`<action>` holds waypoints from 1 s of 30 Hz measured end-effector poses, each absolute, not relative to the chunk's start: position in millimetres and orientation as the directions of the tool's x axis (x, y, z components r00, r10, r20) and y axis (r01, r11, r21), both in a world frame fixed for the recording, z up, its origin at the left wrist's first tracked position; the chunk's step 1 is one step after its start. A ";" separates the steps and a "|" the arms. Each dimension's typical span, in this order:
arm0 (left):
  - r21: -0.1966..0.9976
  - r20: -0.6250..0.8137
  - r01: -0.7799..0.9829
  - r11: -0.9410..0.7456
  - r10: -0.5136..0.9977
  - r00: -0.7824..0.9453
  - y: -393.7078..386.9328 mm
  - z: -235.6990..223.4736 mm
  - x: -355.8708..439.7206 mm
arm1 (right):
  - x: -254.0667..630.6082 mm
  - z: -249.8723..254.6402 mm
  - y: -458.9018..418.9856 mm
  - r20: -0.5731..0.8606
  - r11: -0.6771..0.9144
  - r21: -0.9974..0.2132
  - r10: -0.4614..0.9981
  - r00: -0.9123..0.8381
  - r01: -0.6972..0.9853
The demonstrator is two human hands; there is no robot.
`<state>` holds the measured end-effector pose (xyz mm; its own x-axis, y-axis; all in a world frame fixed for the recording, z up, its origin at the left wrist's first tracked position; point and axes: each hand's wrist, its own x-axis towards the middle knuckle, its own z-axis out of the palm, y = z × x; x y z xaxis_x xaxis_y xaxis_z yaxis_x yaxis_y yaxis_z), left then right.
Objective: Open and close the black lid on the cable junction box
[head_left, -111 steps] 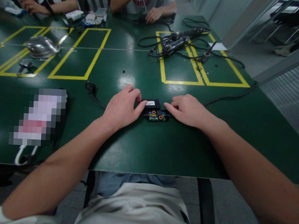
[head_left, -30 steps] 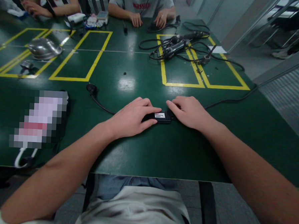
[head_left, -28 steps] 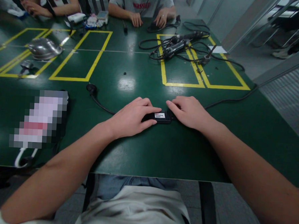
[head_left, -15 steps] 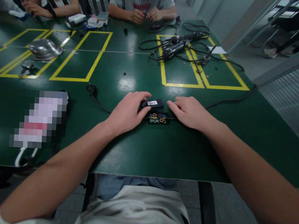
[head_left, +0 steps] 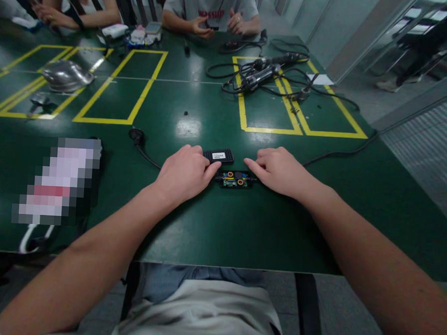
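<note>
A small open black case lies on the table, its circuit board and copper coils showing. Above it sits a black ribbed cover with a white label. My left hand is closed on the cover's left end, its thumb along the lower edge; most of its fingertips are hidden. To the right of the case, my right hand rests with curled fingers over the black power cord, which runs under the palm. Its thumb points toward the cover without touching it. A plug ends the cord on the left.
A blurred-out phone-like device lies at the left. Farther back are a shiny metal bowl-like part, yellow tape outlines, and black tools with tangled cords. Two people sit across the table, their hands above its far edge.
My left hand and the cover have shifted slightly left, baring more of the case's left end. My right hand has hardly moved. The person opposite has moved their hands apart.
</note>
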<state>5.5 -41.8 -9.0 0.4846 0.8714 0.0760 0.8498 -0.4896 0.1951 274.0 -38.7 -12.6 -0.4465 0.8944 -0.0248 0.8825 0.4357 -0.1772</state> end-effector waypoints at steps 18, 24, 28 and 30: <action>0.330 0.201 0.844 -0.423 0.905 0.375 -42.2 -14.1 6.6 | 274.1 -13.0 -41.8 0.002 0.388 -0.198 0.918 -0.396 0.900; 0.419 0.222 0.751 -0.510 0.860 0.460 -33.8 -16.7 2.9 | 273.8 -12.4 -42.0 0.043 0.343 -0.301 0.937 -0.347 0.890; 0.436 0.177 0.740 -0.513 0.855 0.488 -31.6 -17.5 1.5 | 272.8 -9.8 -42.3 0.026 0.323 -0.312 0.943 -0.332 0.894; 0.450 0.238 0.714 -0.537 0.842 0.483 -33.6 -15.8 1.0 | 272.7 -9.6 -42.4 0.015 0.310 -0.317 0.946 -0.323 0.896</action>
